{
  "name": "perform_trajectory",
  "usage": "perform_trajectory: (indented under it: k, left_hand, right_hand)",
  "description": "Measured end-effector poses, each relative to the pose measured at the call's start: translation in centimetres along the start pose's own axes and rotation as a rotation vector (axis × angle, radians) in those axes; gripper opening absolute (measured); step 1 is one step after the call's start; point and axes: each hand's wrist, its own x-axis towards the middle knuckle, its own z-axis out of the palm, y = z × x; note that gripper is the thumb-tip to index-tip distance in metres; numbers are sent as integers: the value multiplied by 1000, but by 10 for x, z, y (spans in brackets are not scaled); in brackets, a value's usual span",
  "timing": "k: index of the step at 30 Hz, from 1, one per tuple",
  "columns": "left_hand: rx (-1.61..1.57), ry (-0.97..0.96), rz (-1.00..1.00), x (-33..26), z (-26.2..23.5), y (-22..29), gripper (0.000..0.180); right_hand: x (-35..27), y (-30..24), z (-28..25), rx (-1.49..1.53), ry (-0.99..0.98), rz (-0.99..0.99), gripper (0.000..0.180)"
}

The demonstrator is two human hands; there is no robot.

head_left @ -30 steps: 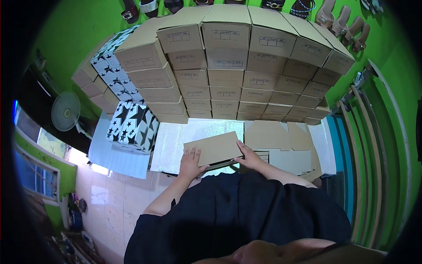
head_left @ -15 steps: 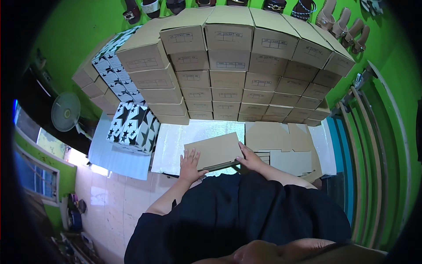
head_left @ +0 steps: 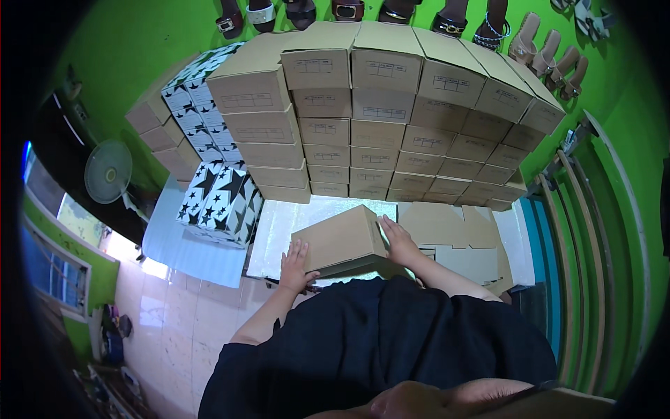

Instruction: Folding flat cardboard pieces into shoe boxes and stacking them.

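A plain brown cardboard box is tilted in front of my body, above the white tabletop. At its left end is my left hand, with the fingers on the face of the box and the thumb along the lower edge. Against the right end lies my right hand, its fingers long and close together. Between them the two hands hold the box. Flat cardboard sheets lie on the table to the right, partly behind my right forearm.
A tall stack of brown shoe boxes rises behind the table. Star-patterned boxes sit at the left on a pale sheet. Sandals line the green wall above. A fan stands far left, and long rails lean at right.
The box was a flatter shape with a thin dark lower edge; now its depth and right end show. My right hand has moved slightly right along that end, and the view has shifted a little.
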Motion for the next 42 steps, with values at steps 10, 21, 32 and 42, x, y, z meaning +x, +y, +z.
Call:
perform_trajectory:
  k: [10,21,32,42]
  left_hand:
    - [-39,-30,-58,4,-28,-21,70]
    - [-196,10,105,8,-74,-6,92]
    - [-92,252,520,8,-77,-1,117]
    - [-60,74,470,37,-65,51,103]
  right_hand:
    - [29,-82,-40,-198,-108,-238,94]
    - [46,-144,-21,-197,-80,-355,99]
    - [34,-167,-2,-202,30,-252,100]
    - [-18,-121,-72,-145,125,-53,94]
